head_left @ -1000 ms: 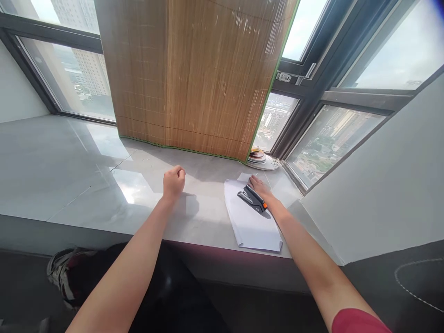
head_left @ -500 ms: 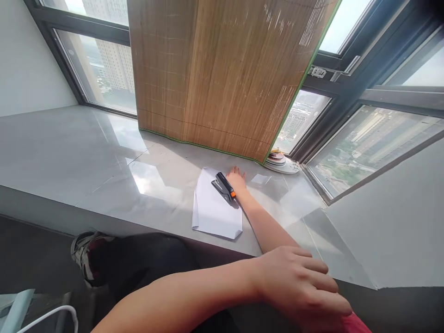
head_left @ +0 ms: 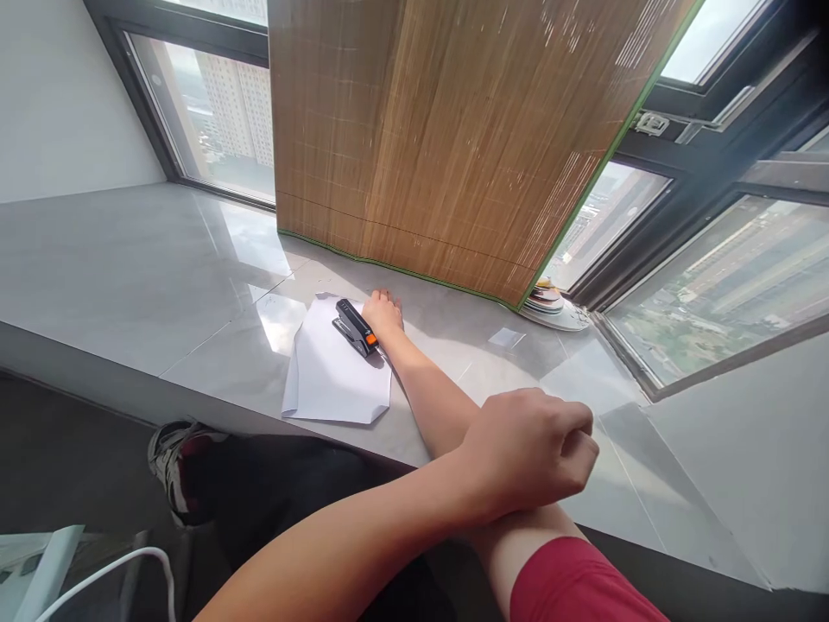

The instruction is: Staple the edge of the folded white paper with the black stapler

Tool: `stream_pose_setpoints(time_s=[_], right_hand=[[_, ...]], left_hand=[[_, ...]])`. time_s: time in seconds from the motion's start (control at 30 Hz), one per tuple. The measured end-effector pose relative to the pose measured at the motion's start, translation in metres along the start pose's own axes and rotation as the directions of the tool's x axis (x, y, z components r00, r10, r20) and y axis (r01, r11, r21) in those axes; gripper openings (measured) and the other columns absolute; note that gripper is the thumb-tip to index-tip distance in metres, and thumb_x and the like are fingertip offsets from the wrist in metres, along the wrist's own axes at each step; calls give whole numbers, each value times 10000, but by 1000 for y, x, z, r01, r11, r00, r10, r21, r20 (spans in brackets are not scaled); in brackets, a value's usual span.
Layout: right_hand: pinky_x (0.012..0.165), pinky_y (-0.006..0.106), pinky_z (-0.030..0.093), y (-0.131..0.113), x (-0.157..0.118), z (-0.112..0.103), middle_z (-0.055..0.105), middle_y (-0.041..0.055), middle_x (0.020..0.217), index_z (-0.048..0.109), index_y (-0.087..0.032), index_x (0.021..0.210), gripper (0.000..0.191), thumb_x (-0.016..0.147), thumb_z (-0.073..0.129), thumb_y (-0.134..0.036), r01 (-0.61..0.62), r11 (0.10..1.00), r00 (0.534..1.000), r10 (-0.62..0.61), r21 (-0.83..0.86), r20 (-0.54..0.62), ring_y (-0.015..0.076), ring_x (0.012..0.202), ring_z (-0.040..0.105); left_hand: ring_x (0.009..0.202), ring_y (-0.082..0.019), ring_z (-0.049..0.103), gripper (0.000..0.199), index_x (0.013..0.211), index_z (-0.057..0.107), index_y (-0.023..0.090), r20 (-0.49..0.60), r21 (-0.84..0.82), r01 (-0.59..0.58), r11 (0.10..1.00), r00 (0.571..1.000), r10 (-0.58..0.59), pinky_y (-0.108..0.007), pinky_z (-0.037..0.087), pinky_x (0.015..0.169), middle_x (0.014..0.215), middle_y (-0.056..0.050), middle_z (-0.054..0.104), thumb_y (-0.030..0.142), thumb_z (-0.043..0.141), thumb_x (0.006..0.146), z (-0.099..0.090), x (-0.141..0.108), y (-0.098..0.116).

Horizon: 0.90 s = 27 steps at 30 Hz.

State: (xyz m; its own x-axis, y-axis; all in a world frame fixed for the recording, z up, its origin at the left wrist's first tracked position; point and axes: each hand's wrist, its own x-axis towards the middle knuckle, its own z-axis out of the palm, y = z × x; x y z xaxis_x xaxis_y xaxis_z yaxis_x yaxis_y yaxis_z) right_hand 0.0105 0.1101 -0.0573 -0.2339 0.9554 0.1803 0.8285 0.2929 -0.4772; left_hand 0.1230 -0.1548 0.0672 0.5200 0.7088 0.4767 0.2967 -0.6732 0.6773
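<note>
A: Head view. State the position of the stapler [head_left: 355, 328].
B: The stapler rests on the white paper [head_left: 337, 389], toward its far right part. Its orange part is at the near right end; the rest of the body is black and points far left.
A: State the position and condition of the paper.
B: It lies on the grey sill [head_left: 148, 268], close to the near edge. The near right corner is turned up, and a fold runs along the left side.
A: Right hand [head_left: 383, 311]?
B: Just beside the stapler, on its right, palm down with the fingers spread and slightly bent. The grip is open. The palm side is hidden, so contact with the stapler cannot be confirmed.
A: Left hand [head_left: 528, 453]?
B: Closed into a loose fist, at the near right. The left forearm crosses above the right one; whether the two touch cannot be told.
A: List the surrounding items.
B: A brown blind [head_left: 420, 130] with green edging hangs at the far side. Stacked plates [head_left: 550, 302] stand at its lower right corner. A shoe [head_left: 172, 471] shows at the near left, and a white cable [head_left: 133, 557] curves nearer still.
</note>
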Motion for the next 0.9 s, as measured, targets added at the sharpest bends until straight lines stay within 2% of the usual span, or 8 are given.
stream_pose_setpoints(time_s=[0.17, 0.27, 0.37, 0.53, 0.6, 0.7, 0.77, 0.9], right_hand=[[1296, 489, 329, 7, -5, -23, 473, 169, 1696, 520, -168, 1518, 515, 1018, 517, -293, 48, 976, 995, -28, 214, -95, 313, 1560, 443], [1005, 341, 521, 37, -20, -63, 737, 104, 1232, 692, -196, 1119, 275, 984, 529, -372, 95, 960, 989, -62, 263, -133, 242, 1148, 675], [662, 295, 415, 98, -50, -112, 487, -15, 618, 455, -245, 615, 375, 932, 538, -425, 29, 977, 999, -21, 210, -38, 156, 640, 486], [539, 302, 218, 216, -117, -173, 267, -56, 556, 293, -267, 591, 504, 866, 606, -550, -151, 961, 988, 139, 231, 70, 121, 550, 267], [548, 303, 228, 244, -138, -181, 272, -53, 562, 278, -268, 594, 552, 880, 608, -605, -125, 942, 986, 154, 313, -70, 126, 566, 264], [580, 310, 292, 258, -150, -182, 378, -31, 562, 358, -257, 575, 579, 906, 605, -662, -99, 895, 975, 175, 434, -139, 138, 585, 324], [602, 316, 329, 257, -149, -181, 438, -14, 571, 414, -250, 574, 590, 903, 612, -698, -111, 887, 980, 172, 449, -98, 147, 596, 372], [620, 311, 370, 251, -145, -180, 418, -26, 594, 423, -248, 604, 606, 893, 625, -741, -85, 916, 992, 116, 393, -55, 151, 614, 380]], left_hand=[[719, -151, 589, 174, 782, 538, 222, -24, -21, -101, 995, 995, 101, -296, 418, 669, 732, -2, 669, 202, 554, 954, 2, 2, -9], [727, -166, 591, 205, 753, 517, 222, 5, 109, -174, 979, 985, 175, -315, 366, 622, 708, -12, 638, 236, 577, 949, 6, 4, -20], [706, -168, 580, 199, 743, 516, 219, 35, 176, -182, 968, 983, 179, -325, 293, 570, 710, -14, 631, 233, 587, 927, 6, 7, -28], [609, -163, 553, 213, 707, 506, 216, 228, 199, -139, 970, 969, 93, -315, 263, 545, 663, -6, 606, 215, 585, 904, -1, 8, -31], [572, -164, 545, 247, 673, 505, 213, 435, 246, -194, 950, 898, 71, -316, 295, 554, 660, -10, 623, 197, 595, 902, 0, 6, -32], [515, -169, 532, 360, 559, 496, 207, 780, 256, -289, 923, 625, -21, -340, 360, 561, 618, -15, 637, 199, 677, 870, 9, 3, -37], [510, -183, 546, 397, 516, 522, 215, 876, 195, -283, 939, 481, -37, -358, 390, 558, 601, -11, 650, 245, 734, 850, 19, 0, -39], [563, -203, 595, 340, 533, 614, 235, 881, 118, -304, 945, 472, 42, -366, 422, 563, 658, -6, 708, 283, 757, 837, 35, -1, -39]])
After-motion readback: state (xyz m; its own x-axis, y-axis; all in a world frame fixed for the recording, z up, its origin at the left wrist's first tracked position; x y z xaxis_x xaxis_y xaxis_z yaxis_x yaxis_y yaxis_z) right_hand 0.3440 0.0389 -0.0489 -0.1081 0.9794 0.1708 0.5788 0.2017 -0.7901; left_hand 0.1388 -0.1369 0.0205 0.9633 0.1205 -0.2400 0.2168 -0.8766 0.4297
